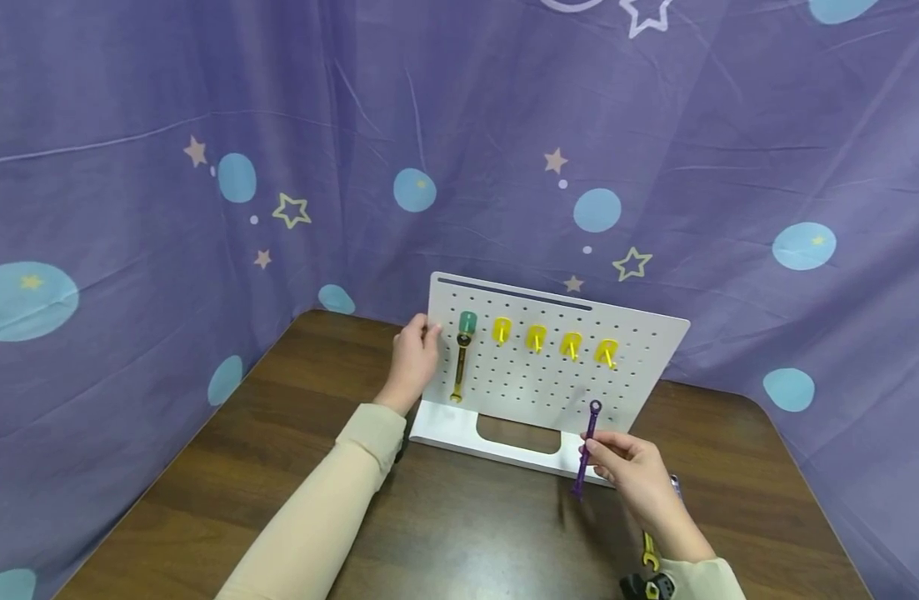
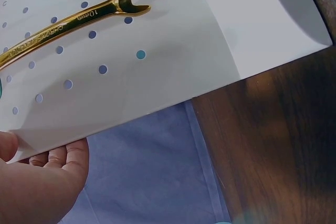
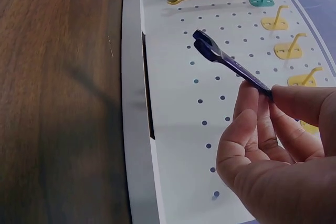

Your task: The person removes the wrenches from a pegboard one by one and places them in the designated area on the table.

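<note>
My left hand [image 1: 415,357] grips the left edge of a white pegboard [image 1: 545,392], thumb in front and fingers behind. My right hand [image 1: 639,479] pinches a purple combination wrench [image 1: 588,450] between thumb and fingers, ring end up, in front of the board's lower right. In the right wrist view the purple wrench's open end [image 3: 209,47] points away from the fingers. On the board, a gold combination wrench [image 1: 461,367] hangs by its ring end from a green hook [image 1: 468,322]; "10mm" is readable on it in the left wrist view. Several yellow hooks [image 1: 536,338] are bare.
A yellow wrench end [image 1: 650,552] and a dark object [image 1: 646,587] lie on the wooden table [image 1: 459,533] by the right forearm, which partly hides them. Another purple piece [image 1: 676,484] shows behind the right wrist. A purple patterned curtain [image 1: 489,125] hangs behind the table.
</note>
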The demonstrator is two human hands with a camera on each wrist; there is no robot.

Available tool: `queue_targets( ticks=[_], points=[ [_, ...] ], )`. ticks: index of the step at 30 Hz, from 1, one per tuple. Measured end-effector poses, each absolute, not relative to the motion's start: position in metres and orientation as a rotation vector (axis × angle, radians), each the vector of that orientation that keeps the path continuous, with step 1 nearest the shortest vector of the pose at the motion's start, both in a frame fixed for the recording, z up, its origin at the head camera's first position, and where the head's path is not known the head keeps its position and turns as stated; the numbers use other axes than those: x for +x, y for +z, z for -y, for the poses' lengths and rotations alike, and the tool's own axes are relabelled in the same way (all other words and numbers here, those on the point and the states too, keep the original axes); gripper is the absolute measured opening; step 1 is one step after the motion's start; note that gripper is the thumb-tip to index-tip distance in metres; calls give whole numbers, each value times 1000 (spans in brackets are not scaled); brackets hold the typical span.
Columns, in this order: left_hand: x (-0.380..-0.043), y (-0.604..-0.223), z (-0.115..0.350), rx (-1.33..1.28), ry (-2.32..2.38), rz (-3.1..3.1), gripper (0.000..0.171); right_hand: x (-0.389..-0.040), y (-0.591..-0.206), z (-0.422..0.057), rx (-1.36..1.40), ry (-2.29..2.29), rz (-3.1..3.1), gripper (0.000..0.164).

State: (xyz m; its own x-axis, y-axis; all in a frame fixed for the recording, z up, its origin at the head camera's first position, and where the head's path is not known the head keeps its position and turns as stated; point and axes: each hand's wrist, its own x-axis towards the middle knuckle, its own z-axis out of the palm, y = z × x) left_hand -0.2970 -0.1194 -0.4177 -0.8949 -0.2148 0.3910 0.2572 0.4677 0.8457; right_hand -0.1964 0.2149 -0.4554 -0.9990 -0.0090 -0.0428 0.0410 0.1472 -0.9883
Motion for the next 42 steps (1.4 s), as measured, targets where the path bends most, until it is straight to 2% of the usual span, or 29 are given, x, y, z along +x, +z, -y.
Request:
queue_targets(
  ticks=[8,16,24,32,42],
  points=[
    [-296,-419,120,-39,-1425,2276,16,-193,-459,-221,20,-2053,-2344,23],
    [-296,-419,121,-44,-1428,2278,16,-190,-461,-232,26,-2027,-2387,17],
    [-297,-418,120,-50,-1421,2278,17,-187,-468,-239,70,-2062,-2374,26],
    [-298,-419,120,-51,-1418,2271,17,-185,-471,-244,87,-2063,-2380,22],
    [-299,-420,120,-49,-1417,2270,17,-183,-471,-252,105,-2060,-2391,28]
  ],
)
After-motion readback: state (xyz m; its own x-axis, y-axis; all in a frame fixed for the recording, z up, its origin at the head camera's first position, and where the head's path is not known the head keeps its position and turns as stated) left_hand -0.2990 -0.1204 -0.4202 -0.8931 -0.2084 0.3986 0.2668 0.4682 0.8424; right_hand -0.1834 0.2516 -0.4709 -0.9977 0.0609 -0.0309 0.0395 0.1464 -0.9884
